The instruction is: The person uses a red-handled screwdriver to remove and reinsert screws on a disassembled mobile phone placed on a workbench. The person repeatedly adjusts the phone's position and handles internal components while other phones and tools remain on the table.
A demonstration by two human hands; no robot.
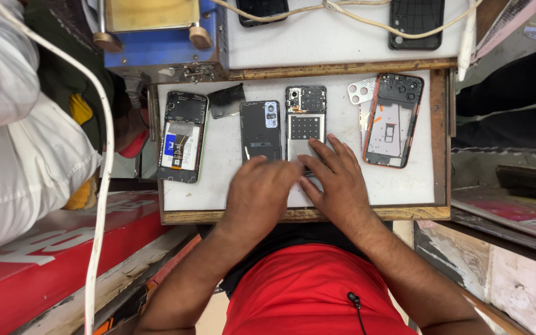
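Item one: my left hand (260, 189) lies palm down on the white table (404, 186), grip loosely curled, holding nothing that I can see. Item two: my right hand (337, 180), fingers spread flat, presses on the opened phone with the grey plate (305, 121), near the table's middle. Item three: dark back cover (260, 129), just left of that phone. Item four: phone with exposed battery (182, 136), far left. Item five: orange-rimmed phone frame (393, 119), right, with a silver camera trim (361, 92) beside it.
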